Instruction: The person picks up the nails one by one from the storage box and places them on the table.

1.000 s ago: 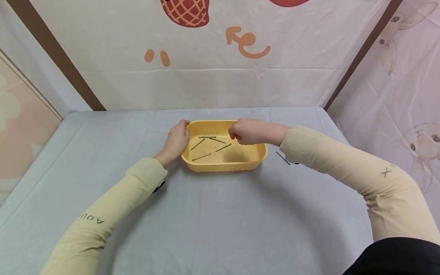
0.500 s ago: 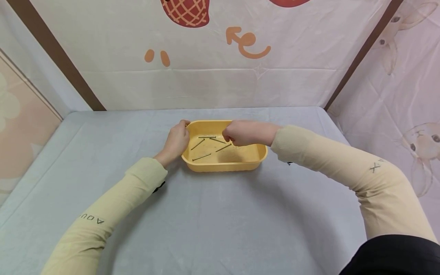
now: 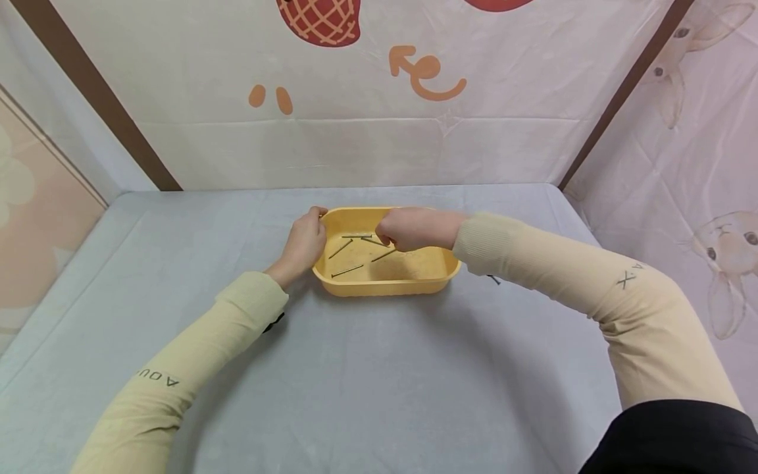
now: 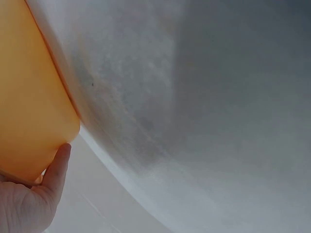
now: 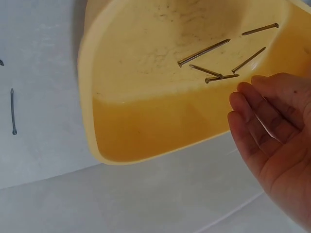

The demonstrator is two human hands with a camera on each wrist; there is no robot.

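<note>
My left hand grips the left end of a yellow plastic tray; in the left wrist view a finger presses the outside of its wall. Inside the tray lie several metal nails, loosely spread over the left part of the floor. My right hand hovers over the tray near the far rim, its back hiding part of the nails in the head view. From the right wrist, its fingers show loosely curled, tips close by the nails, with nothing seen between them.
On the light blue cloth right of the tray lies a loose nail, with the end of another dark piece at the frame's edge. A printed fabric wall stands behind the table.
My right hand has moved left over the tray, from its right part toward the nails, and its sleeve now covers most of the loose nail outside. The left hand and tray stay put.
</note>
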